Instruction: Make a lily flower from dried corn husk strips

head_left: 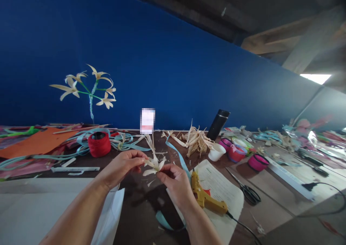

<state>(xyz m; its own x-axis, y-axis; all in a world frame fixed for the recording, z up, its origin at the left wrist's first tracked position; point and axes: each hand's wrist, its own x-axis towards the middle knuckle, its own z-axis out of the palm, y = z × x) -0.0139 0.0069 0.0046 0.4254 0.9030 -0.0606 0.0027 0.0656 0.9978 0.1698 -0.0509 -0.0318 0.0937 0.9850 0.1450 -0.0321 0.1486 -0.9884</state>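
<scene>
Between both hands, over the dark table, is a pale cream flower (154,164) with long narrow petals. My left hand (125,167) pinches a petal on the flower's left side between thumb and fingertips. On the other side, my right hand (174,180) grips the flower's lower right part with thumb and forefinger. A yellow glue gun (207,198) lies right of my right hand on a written sheet of paper (220,183). Light blue ribbon (178,156) runs behind my right hand. Dried husks (198,142) are heaped farther back.
A finished-looking flower stem (92,101) stands at the back left, near a red spool (99,145). Black scissors (250,194), a white cup (216,152), pink rolls (258,162) and a black bottle (218,124) are on the right. White paper (40,209) covers the front left.
</scene>
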